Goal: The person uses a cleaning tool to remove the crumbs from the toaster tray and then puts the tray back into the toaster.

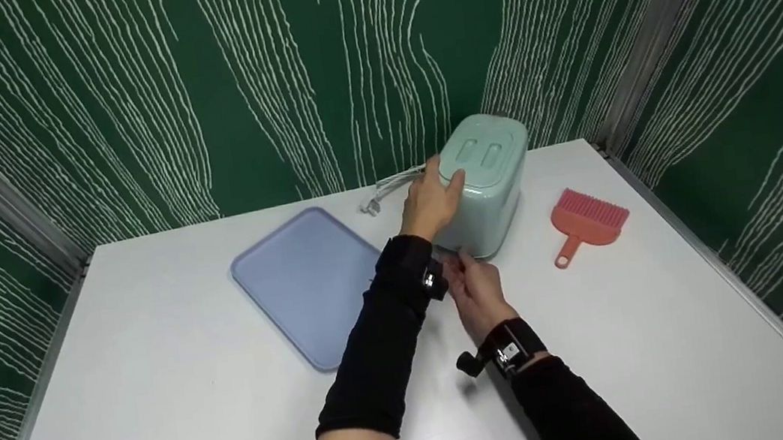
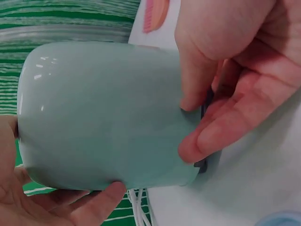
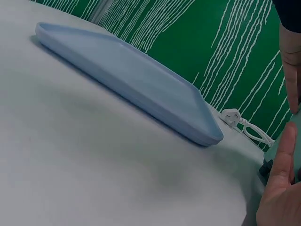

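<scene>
A mint-green toaster (image 1: 485,211) with two raised ovals on its top stands at the back right of the table. My left hand (image 1: 432,203) grips its upper near corner, thumb and fingers spread over the top and side. Down at the bottom edge, my right hand (image 1: 478,288) has its thumb on the body and its other fingers curled beside it. Between them a dark base part (image 2: 203,162) shows in the left wrist view. Only some of the right fingers and a corner of the toaster (image 3: 297,125) appear in the right wrist view.
A blue tray (image 1: 313,283) lies flat to the left of the toaster. Behind it are a white plug (image 1: 371,207) and cord. An orange dustpan-shaped brush (image 1: 588,218) with pink bristles lies to the right. Green, white-streaked walls (image 1: 255,102) border the white table.
</scene>
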{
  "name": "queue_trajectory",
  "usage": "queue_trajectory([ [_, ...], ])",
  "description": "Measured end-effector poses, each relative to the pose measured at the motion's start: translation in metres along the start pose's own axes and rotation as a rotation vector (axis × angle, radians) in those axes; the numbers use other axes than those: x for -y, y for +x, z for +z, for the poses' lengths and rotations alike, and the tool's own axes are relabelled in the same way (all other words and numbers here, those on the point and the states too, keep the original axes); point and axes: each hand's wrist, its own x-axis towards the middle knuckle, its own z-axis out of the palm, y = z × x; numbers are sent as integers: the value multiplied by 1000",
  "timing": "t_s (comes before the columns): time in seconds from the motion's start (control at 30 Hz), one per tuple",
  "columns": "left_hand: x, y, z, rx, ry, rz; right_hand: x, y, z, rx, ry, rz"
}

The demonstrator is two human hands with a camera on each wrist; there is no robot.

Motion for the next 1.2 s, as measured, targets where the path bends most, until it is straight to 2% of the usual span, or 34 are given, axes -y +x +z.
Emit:
queue_trajectory([
  [0.1,-1,0,1,30,-27,-16,0,0,3,-10,104,0],
  [0.17,-2,0,1,46,-39,-28,0,0,4,-20,125,-7],
  [0.37,-3,-1,1,66,-56,-41,-3,-1,5,-46,-3,-41],
  [0.73,-2,-2,-1,73,-51,-32,-9,-6,11,-159,-391,-112],
  [1.0,-2,-1,-4,84,-41,-21,-12,-7,15,-196,-438,-103],
  [1.2,-3,-2,-5,83,-42,-27,-14,-3,20,-217,-399,-118],
])
